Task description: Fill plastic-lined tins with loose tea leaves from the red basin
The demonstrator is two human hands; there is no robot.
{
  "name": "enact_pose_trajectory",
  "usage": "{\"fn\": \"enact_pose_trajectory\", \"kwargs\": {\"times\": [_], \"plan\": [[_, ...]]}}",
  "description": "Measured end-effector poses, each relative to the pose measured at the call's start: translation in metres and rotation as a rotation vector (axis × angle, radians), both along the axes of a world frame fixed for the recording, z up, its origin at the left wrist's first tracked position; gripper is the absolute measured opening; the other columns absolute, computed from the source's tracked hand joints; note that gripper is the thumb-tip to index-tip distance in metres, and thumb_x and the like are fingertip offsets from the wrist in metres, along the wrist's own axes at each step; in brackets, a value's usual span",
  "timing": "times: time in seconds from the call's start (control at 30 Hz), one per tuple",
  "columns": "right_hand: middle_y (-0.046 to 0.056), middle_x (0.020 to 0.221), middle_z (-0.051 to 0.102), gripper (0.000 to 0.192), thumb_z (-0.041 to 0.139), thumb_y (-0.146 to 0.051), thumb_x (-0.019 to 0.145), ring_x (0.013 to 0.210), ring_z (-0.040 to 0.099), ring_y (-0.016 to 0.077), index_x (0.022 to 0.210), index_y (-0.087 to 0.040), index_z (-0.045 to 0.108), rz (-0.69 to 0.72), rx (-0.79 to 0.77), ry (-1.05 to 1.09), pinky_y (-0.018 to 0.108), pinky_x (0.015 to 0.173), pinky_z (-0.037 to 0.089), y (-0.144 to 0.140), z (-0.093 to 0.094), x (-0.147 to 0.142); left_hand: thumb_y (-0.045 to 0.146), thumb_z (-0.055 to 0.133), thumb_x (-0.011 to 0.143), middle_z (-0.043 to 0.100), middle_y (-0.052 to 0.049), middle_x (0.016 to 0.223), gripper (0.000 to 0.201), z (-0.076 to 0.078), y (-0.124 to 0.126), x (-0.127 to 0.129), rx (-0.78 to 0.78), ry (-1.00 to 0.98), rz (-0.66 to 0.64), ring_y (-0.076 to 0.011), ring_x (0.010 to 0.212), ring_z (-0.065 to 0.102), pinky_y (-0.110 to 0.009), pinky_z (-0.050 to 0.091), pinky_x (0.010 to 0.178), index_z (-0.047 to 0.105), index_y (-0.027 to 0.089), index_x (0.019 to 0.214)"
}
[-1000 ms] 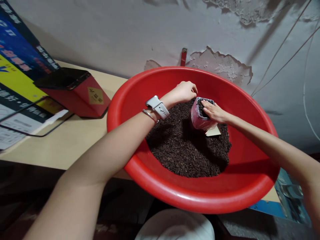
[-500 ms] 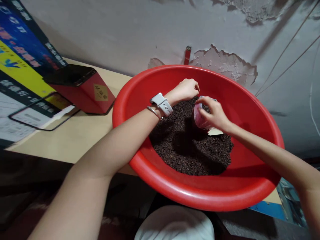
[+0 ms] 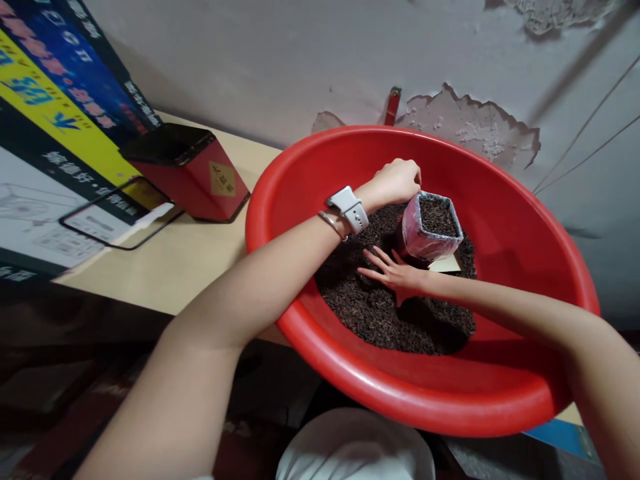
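Note:
A wide red plastic basin (image 3: 500, 407) holds a heap of small dark dry bits that look like tea leaves (image 3: 370, 330). Standing in the heap is a dark red box-shaped container (image 3: 411, 252) with a clear plastic liner (image 3: 425, 243) folded over its rim, filled with the same leaves. My left hand (image 3: 397, 180), wearing a white watch, is curled at the far left corner of the liner and pinches it there; its fingertips are partly hidden. My right hand (image 3: 395, 273) lies open, fingers spread, on the leaves in front of the container.
A pale flat piece (image 3: 445, 264) lies beside the container's base. Left of the basin, a red tin (image 3: 217, 183) stands on the wooden table (image 3: 150, 283), near a black wire frame (image 3: 113, 247) and a printed carton (image 3: 65, 133). The peeling wall (image 3: 470, 123) is close behind.
My right hand has let go of the container's liner and moved down and left onto the leaves, fingers spreading. The container's filled top now shows. My left hand stays at the corner.

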State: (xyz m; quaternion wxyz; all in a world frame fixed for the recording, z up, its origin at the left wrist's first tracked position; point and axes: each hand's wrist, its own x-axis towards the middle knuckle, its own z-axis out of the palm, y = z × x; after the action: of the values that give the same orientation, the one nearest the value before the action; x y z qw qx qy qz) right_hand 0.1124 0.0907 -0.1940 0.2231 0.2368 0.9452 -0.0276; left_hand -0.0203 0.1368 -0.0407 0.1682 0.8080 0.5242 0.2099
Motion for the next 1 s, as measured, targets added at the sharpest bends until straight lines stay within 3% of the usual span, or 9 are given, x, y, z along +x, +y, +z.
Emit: {"fn": "enact_pose_trajectory", "kwargs": {"times": [0.1, 0.2, 0.37, 0.53, 0.83, 1.0], "plan": [[0.027, 0.161, -0.013, 0.142, 0.093, -0.024, 0.052, 0.148, -0.007, 0.0470, 0.160, -0.021, 0.001, -0.202, -0.038, 0.036, 0.073, 0.107, 0.024, 0.014, -0.006, -0.020, 0.012, 0.052, 0.086, 0.069, -0.012, 0.119, 0.037, -0.001, 0.000, 0.001, -0.013, 0.015, 0.009, -0.0278, 0.115, 0.061, -0.041, 0.046, 0.101, 0.071, 0.014, 0.118], [0.028, 0.162, -0.001, 0.139, 0.093, -0.028, 0.055, 0.149, 0.002, 0.0476, 0.159, -0.023, 0.001, -0.372, -0.096, 0.032, 0.075, 0.104, 0.028, 0.018, -0.005, -0.039, 0.013, 0.053, 0.087, 0.069, -0.013, 0.118, 0.037, -0.004, 0.000, 0.003, -0.029, 0.042, 0.003, -0.0282, 0.115, 0.061, -0.041, 0.046, 0.100, 0.071, 0.014, 0.118], [0.025, 0.155, 0.028, 0.114, 0.088, -0.031, 0.063, 0.140, 0.031, 0.0437, 0.156, -0.020, 0.023, -0.303, -0.096, 0.068, 0.068, 0.101, 0.040, 0.011, 0.004, -0.041, 0.012, 0.054, 0.086, 0.069, -0.014, 0.118, 0.039, -0.009, -0.002, 0.006, -0.037, 0.076, 0.000, -0.0286, 0.115, 0.060, -0.042, 0.046, 0.100, 0.070, 0.014, 0.121], [0.021, 0.141, 0.048, 0.099, 0.086, -0.031, 0.065, 0.127, 0.050, 0.0398, 0.149, -0.016, 0.036, -0.229, -0.141, 0.063, 0.053, 0.098, 0.048, -0.004, 0.009, -0.028, 0.016, 0.056, 0.087, 0.068, -0.014, 0.120, 0.038, -0.011, -0.002, 0.006, -0.051, 0.086, 0.019, -0.0294, 0.116, 0.060, -0.042, 0.046, 0.100, 0.069, 0.014, 0.122], [0.020, 0.132, 0.059, 0.081, 0.083, -0.030, 0.068, 0.118, 0.060, 0.0342, 0.140, -0.012, 0.050, -0.228, -0.379, 0.025, 0.039, 0.096, 0.047, -0.036, 0.028, 0.001, 0.018, 0.056, 0.087, 0.069, -0.014, 0.117, 0.037, -0.012, 0.000, 0.004, -0.039, 0.117, 0.013, -0.0271, 0.112, 0.062, -0.040, 0.047, 0.099, 0.070, 0.014, 0.121], [0.008, 0.107, 0.070, 0.063, 0.083, -0.021, 0.065, 0.099, 0.065, 0.0241, 0.124, -0.014, 0.062, -0.303, -0.482, 0.151, 0.029, 0.084, 0.047, -0.046, 0.051, 0.017, 0.017, 0.056, 0.086, 0.069, -0.011, 0.118, 0.036, -0.007, 0.000, 0.001, -0.031, 0.100, 0.025, -0.0258, 0.113, 0.061, -0.038, 0.046, 0.100, 0.070, 0.015, 0.119]]}}
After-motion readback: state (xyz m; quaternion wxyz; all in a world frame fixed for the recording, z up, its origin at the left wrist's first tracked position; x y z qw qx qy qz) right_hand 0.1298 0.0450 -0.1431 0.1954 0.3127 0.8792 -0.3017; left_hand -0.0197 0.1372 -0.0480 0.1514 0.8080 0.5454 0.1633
